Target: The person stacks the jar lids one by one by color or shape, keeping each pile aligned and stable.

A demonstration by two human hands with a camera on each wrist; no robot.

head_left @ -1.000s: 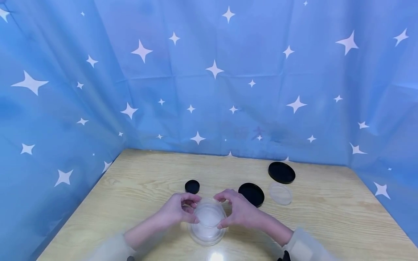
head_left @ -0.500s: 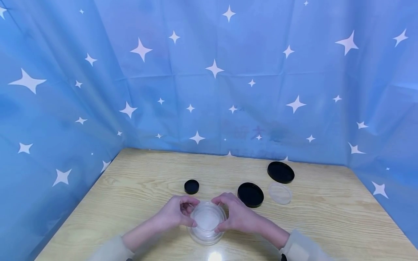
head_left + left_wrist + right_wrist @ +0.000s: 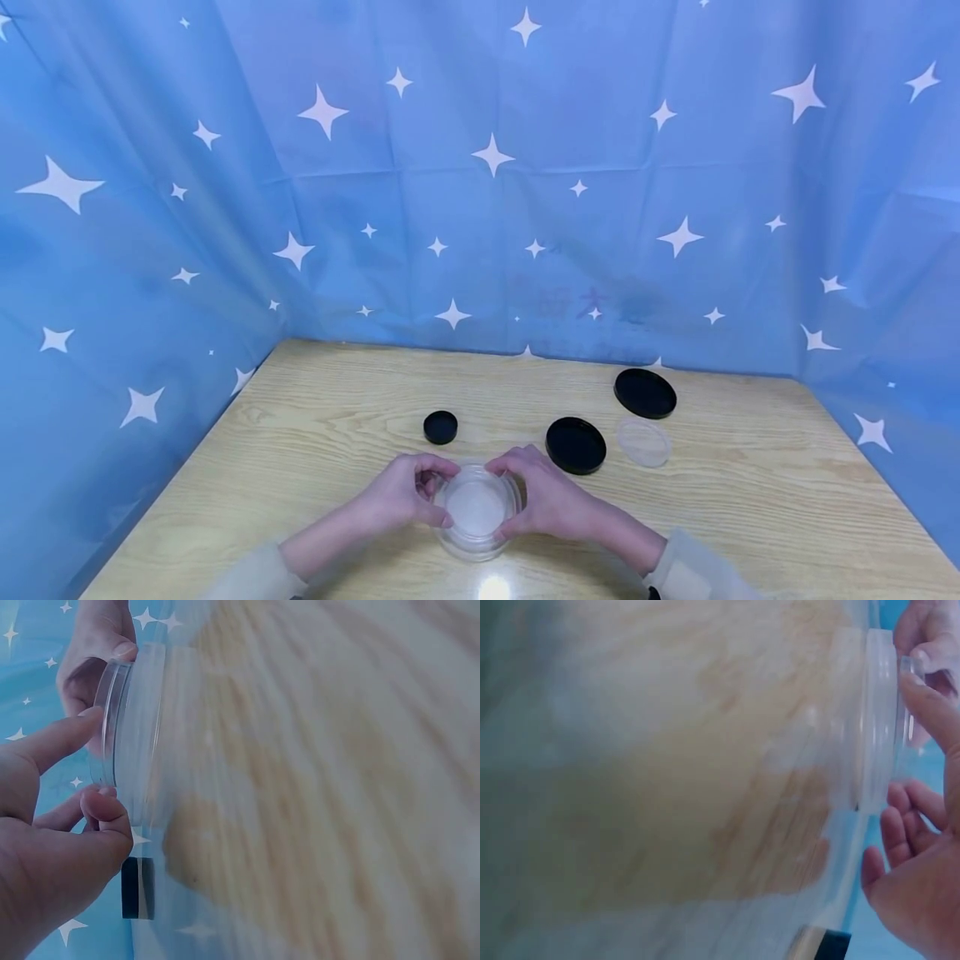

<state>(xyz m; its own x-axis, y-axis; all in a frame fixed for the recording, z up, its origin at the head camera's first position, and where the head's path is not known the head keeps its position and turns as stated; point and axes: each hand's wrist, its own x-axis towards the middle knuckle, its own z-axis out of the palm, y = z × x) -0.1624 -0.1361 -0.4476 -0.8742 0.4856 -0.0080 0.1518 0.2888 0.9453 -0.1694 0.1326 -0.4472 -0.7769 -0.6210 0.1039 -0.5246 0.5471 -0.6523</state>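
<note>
A small clear round dish [image 3: 476, 500] sits over a larger clear round dish [image 3: 471, 552], the two nearly lined up. My left hand [image 3: 412, 493] holds the small dish from the left, thumb at its near side and fingers toward the far side. From the opposite side my right hand [image 3: 545, 497] grips it the same way. In the left wrist view, the small dish [image 3: 110, 724] shows edge-on, flush against the wider dish [image 3: 142, 742]. The right wrist view has my right thumb on the rim of the small dish [image 3: 910, 712], other fingers loosely bent below.
Beyond my left hand lies a small black round lid [image 3: 440, 427]. Farther right are a larger black lid [image 3: 575, 446], a thin clear disc [image 3: 644, 442] and another black lid [image 3: 646, 393]. A blue star-patterned curtain [image 3: 480, 217] surrounds the wooden table [image 3: 337, 400].
Both hands have brought the small dish slightly down and toward me, so it now sits more centred over the larger one. The lids have stayed in place.
</note>
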